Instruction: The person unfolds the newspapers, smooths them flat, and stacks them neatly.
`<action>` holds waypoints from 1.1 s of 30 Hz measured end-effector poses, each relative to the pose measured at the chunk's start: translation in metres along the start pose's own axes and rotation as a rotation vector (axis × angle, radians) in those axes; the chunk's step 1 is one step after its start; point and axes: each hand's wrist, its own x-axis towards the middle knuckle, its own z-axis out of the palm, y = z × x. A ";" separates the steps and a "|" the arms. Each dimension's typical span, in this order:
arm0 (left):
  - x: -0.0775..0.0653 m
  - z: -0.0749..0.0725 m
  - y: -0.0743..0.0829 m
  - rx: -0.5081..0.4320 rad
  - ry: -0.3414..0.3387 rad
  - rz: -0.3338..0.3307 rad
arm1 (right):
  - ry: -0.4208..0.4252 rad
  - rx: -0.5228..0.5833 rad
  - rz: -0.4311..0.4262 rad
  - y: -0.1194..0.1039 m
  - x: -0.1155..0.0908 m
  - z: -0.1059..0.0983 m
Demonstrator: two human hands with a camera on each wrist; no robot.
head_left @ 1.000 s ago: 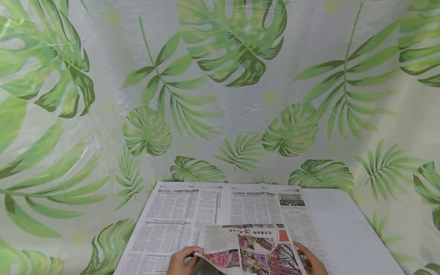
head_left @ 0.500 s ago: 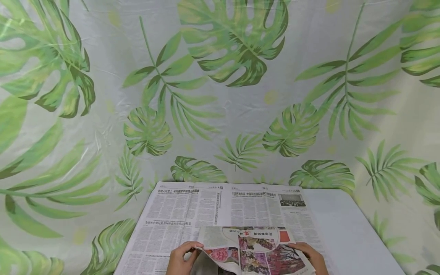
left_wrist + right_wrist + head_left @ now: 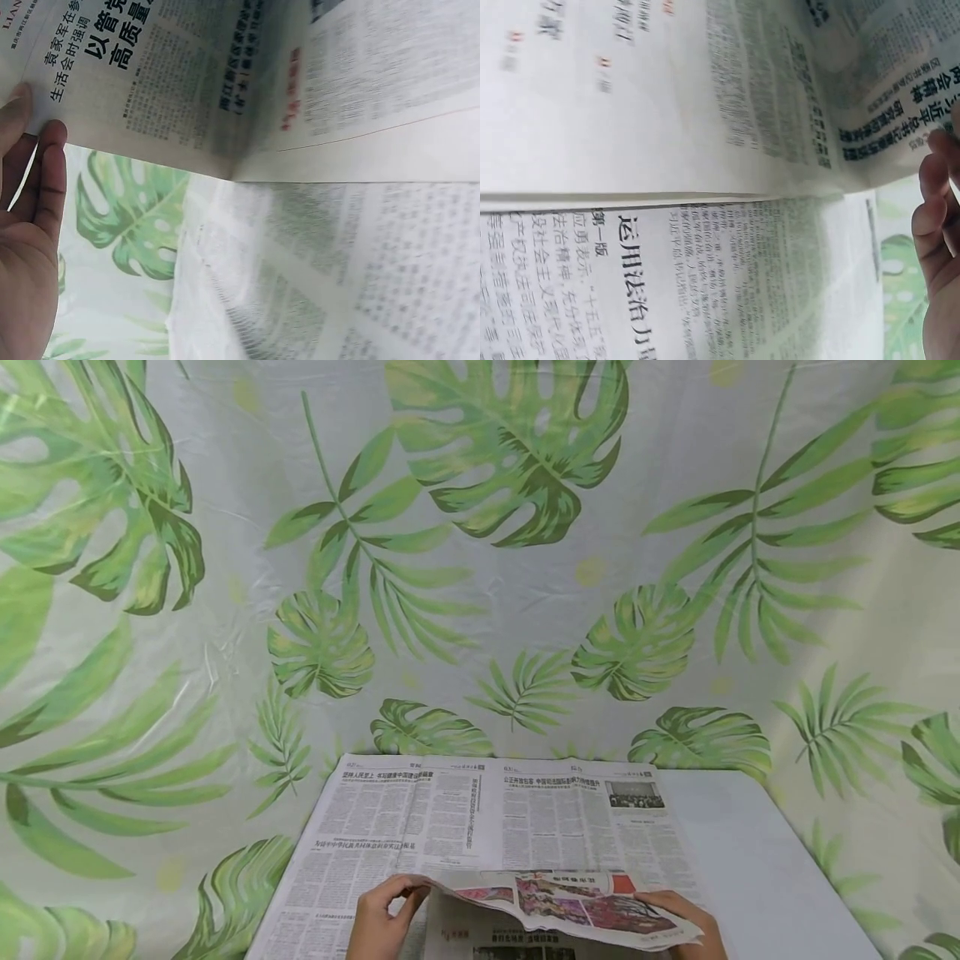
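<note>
My left hand [image 3: 381, 917] pinches the left edge of a folded newspaper [image 3: 555, 906] with pink and red flower photos on its upper face. At the opposite edge my right hand [image 3: 686, 922] holds it, the thumb across the top. The raised part bows up toward me, showing a printed page underneath. In the left wrist view, thumb and fingers of the left hand [image 3: 26, 277] hold the edge of the newspaper [image 3: 172, 82]. The right wrist view shows the right hand's fingers [image 3: 934, 221] at the margin of the newspaper [image 3: 630, 127].
Beneath lies a spread newspaper sheet [image 3: 360, 827] with dense black print, covering the left and middle of a white table [image 3: 757, 852]. Bare white tabletop shows on the right. Behind the table hangs a leaf-patterned cloth [image 3: 525, 610].
The near part of the flower-photo newspaper has lifted and tilted, so more of the page below shows. My left hand has moved slightly left and up; the right thumb now lies over the photos.
</note>
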 end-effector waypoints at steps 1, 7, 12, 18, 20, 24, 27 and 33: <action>0.001 -0.001 0.001 0.009 0.005 -0.001 | 0.005 -0.064 0.028 0.005 -0.002 0.000; 0.002 -0.006 0.008 0.022 0.049 0.018 | 0.005 -0.253 0.312 0.008 -0.003 0.001; 0.002 -0.011 0.011 0.011 0.084 0.098 | -0.035 -0.137 0.546 -0.009 0.001 -0.002; 0.006 -0.016 0.014 -0.012 0.095 0.178 | -0.044 -0.097 0.599 -0.016 0.006 -0.005; 0.008 -0.016 0.015 -0.023 0.083 0.164 | -0.057 -0.084 0.610 -0.017 0.008 -0.006; 0.010 -0.013 0.014 -0.039 0.060 0.119 | -0.053 -0.097 0.565 -0.013 0.008 -0.005; 0.009 -0.011 0.010 -0.057 0.037 0.111 | -0.058 -0.115 0.475 -0.004 0.004 -0.004; 0.007 -0.005 -0.003 -0.037 0.033 0.171 | -0.129 -0.018 0.263 0.015 -0.005 -0.007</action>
